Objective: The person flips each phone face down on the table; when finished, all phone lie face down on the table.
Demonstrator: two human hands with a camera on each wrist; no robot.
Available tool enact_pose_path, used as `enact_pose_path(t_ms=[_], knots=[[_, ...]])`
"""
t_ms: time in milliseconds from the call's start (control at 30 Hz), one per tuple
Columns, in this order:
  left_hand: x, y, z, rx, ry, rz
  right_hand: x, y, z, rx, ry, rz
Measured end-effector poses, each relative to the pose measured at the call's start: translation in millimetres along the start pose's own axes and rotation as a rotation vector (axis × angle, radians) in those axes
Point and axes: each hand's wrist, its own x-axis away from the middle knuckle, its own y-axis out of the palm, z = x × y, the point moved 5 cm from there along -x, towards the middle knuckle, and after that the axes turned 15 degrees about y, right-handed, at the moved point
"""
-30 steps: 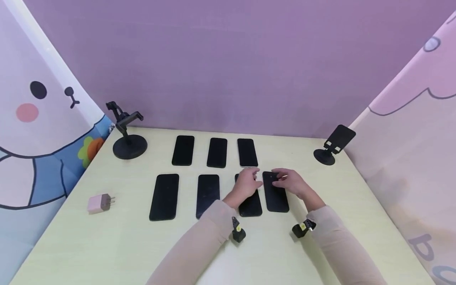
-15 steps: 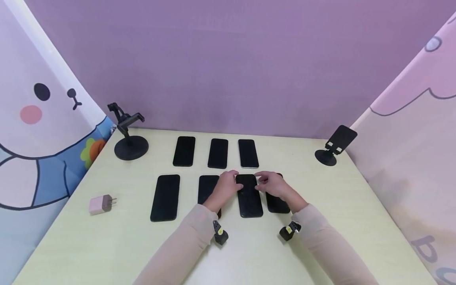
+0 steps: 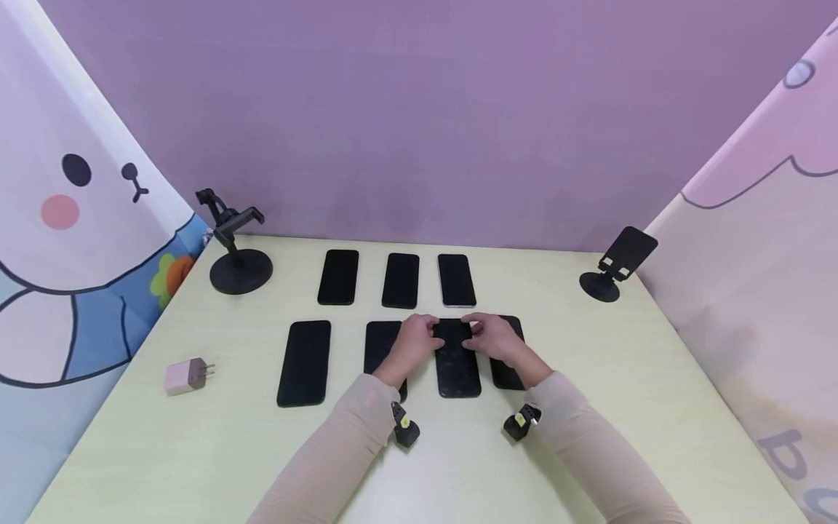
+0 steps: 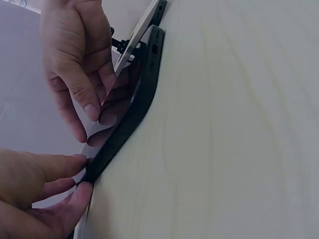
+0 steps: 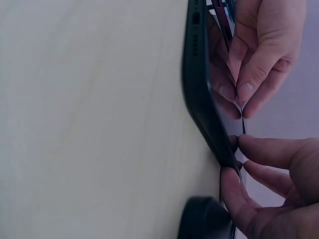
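A black smartphone (image 3: 457, 372) lies screen up on the table (image 3: 432, 466), third from the left in the front row. My left hand (image 3: 411, 343) pinches its far left corner, thumb on the screen and a finger at the edge. My right hand (image 3: 495, 340) holds the far right corner likewise, as its thumb and finger (image 5: 233, 186) show in the right wrist view. Beneath my left hand and wrist lies a partly covered phone (image 3: 381, 340). Another phone (image 3: 505, 375) is partly hidden under my right hand.
Far left in the front row lies a phone (image 3: 304, 364). Behind are three more: left (image 3: 337, 277), middle (image 3: 400, 281) and right (image 3: 457, 280). Black phone stands are at back left (image 3: 241, 271) and back right (image 3: 599, 287). A pink charger (image 3: 185, 376) lies at left.
Both hands have moved left from the two rightmost front phones to the third one. In the last half second the right hand has shifted slightly further left onto its corner.
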Motion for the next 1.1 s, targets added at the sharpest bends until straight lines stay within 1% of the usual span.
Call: enact_pose_path(t_ms=[267,433,567,667,767,867,933,1100], knots=[[-0.3,-0.6,-6.3,0.016,-0.032,0.006,-5.1,3.8,0.9,-0.053,0.039,0.011],[0.0,-1.0,-7.6,0.019,-0.033,0.019,-6.8,3.1,3.8,-0.183,0.031,-0.035],[0.5,-1.5,-6.7,0.025,-0.032,0.029,-7.2,-0.2,3.0,-0.302,-0.004,-0.086],[0.7,-1.2,-4.8,0.009,-0.013,0.030,-6.0,-3.2,1.1,-0.375,-0.033,-0.120],[0.7,-1.0,-1.2,-0.020,0.031,0.028,-3.5,-5.9,-1.7,-0.452,-0.052,-0.158],[0.9,-0.9,1.6,-0.035,0.066,0.032,-1.5,-7.9,-5.1,-0.505,-0.074,-0.189],[1.2,-1.0,2.3,-0.029,0.077,0.046,-1.3,-8.1,-6.3,-0.530,-0.082,-0.204],[2.0,0.7,2.8,0.023,0.095,0.070,-0.9,-8.6,-6.8,-0.583,-0.091,-0.224]])
